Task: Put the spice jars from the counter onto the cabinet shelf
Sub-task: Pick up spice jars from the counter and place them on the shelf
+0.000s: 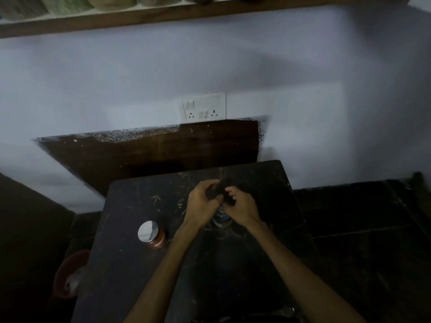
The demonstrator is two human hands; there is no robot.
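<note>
While both forearms reached up from 6 o'clock, the hands met just past the middle of the dark counter [130, 276]. The left hand [202, 203] had its fingers curled around something dark, and the right hand [241, 207] pinched the same dark thing [221, 188] from the 3 o'clock side, thumb and fingertips bent in. It was too dim and blurry for me to say what that thing was. Right under the hands, toward 6 o'clock, sat a jar [220, 221] with a shiny bit showing, mostly hidden by the wrists.

Another spice jar [152, 234] stood on the counter at about 9 o'clock from the hands, well apart from them, with a shiny metal lid and reddish-brown contents. No label or writing on it that I could read.

Up at 12 o'clock, a wooden shelf [186, 12] ran along the wall with a few containers [112, 2] on it, cropped off by the frame. A white switch and socket plate [203, 107] was on the wall between the shelf and the counter. A reddish bucket [70, 273] sat low at 8 o'clock, beside the counter.
</note>
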